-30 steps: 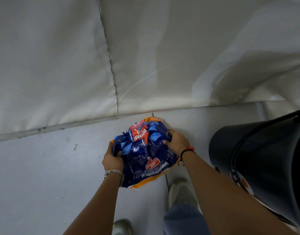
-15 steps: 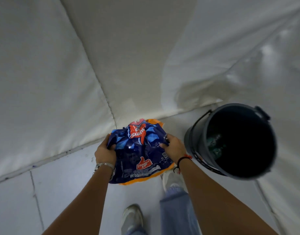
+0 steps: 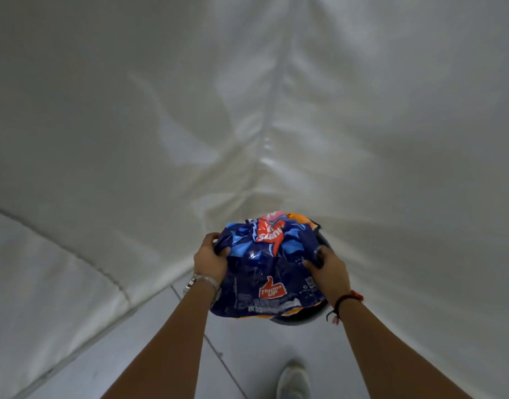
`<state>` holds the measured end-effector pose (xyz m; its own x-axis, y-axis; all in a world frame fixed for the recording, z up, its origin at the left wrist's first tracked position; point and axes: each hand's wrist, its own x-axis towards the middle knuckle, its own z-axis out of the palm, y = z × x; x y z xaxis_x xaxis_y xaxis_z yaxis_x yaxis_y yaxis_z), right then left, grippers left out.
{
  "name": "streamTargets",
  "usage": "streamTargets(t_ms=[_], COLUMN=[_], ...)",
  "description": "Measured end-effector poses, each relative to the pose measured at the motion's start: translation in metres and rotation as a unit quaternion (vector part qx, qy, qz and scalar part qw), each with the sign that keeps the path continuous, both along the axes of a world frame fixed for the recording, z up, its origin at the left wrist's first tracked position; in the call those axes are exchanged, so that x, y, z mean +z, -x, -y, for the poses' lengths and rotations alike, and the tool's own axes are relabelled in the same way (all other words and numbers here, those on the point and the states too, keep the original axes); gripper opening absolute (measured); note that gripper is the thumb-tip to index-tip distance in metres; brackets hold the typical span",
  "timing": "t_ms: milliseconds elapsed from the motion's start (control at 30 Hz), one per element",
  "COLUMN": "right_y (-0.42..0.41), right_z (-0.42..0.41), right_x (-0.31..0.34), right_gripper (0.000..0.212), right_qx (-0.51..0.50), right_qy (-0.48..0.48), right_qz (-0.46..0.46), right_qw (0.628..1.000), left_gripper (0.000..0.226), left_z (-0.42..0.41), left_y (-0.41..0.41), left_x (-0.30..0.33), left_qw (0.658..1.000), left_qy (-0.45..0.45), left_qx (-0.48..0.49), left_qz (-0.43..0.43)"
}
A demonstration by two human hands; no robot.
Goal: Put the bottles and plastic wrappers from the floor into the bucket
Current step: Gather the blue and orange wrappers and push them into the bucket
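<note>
A person's left hand (image 3: 210, 262) and right hand (image 3: 328, 269) are clamped on opposite edges of a crumpled bundle of plastic wrappers (image 3: 269, 269), fingers curled into the film, holding it directly over the dark bucket (image 3: 302, 318). Half a second ago the bucket stood open at three o'clock of the bundle, its mouth fully in view; now the wrappers cover it, and only a sliver of black rim shows at the bundle's five o'clock and another at its two o'clock. By that shift the carry appears finished and the release is the step in hand: letting go should drop the load inside, though the bundle looks about as broad as the opening and may need pressing down.

At nine o'clock of the bundle, the left wrist wears a metal bracelet (image 3: 200, 282). The wrappers are glossy, thin film, mostly deep blue with lighter blue shards, red logo patches and an orange sheet peeking out beneath at six o'clock; the surface is creased and catches highlights. At three o'clock, the right wrist carries a red and black thread band (image 3: 347, 302). The floor (image 3: 161, 347) is smooth, pale tile with thin joint lines, hemmed by slack white sheeting (image 3: 247, 96) with a stitched seam. A pale shoe (image 3: 292, 380) shows at six o'clock.
</note>
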<state>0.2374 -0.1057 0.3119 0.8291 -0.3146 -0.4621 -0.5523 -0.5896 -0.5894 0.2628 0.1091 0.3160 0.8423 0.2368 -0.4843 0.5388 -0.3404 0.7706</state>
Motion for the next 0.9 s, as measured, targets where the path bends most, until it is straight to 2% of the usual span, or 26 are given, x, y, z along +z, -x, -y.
streamTargets(t_ms=[100,267,367,433,500,600,700,900], right_y=[0.004,0.001,-0.008,-0.011,-0.011,-0.005,0.0,-0.012], right_z=[0.047,0.087,0.09,0.086,0.079,0.074,0.071,0.062], right_x=[-0.02,-0.062,-0.089,-0.104,-0.118,-0.146,-0.174,-0.224], right_gripper=[0.037,0.04,0.064,0.082,0.088,0.083,0.078,0.071], right_qx=[-0.05,-0.068,-0.012,0.046,0.103,0.223,0.305,0.369], right_qy=[0.011,0.008,0.083,0.176,0.207,0.242,0.328,0.42], right_qz=[-0.013,-0.031,-0.03,-0.023,-0.004,0.029,0.058,-0.018], right_qw=[0.999,0.997,0.996,0.983,0.973,0.944,0.892,0.829], left_gripper=[0.032,0.038,0.056,0.078,0.094,0.086,0.075,0.065], left_z=[0.052,0.106,0.12,0.123,0.124,0.124,0.12,0.115], left_y=[-0.014,-0.037,-0.043,-0.036,-0.023,-0.006,0.002,-0.005], left_x=[-0.02,-0.063,-0.101,-0.122,-0.141,-0.164,-0.186,-0.232], left_qw=[0.999,0.995,0.976,0.947,0.905,0.835,0.791,0.789], left_qy=[0.008,-0.041,-0.17,-0.263,-0.335,-0.385,-0.404,-0.399], left_qx=[-0.052,-0.088,-0.136,-0.184,-0.261,-0.392,-0.459,-0.467], left_qz=[-0.005,-0.008,-0.004,-0.013,0.0,0.039,0.016,0.025])
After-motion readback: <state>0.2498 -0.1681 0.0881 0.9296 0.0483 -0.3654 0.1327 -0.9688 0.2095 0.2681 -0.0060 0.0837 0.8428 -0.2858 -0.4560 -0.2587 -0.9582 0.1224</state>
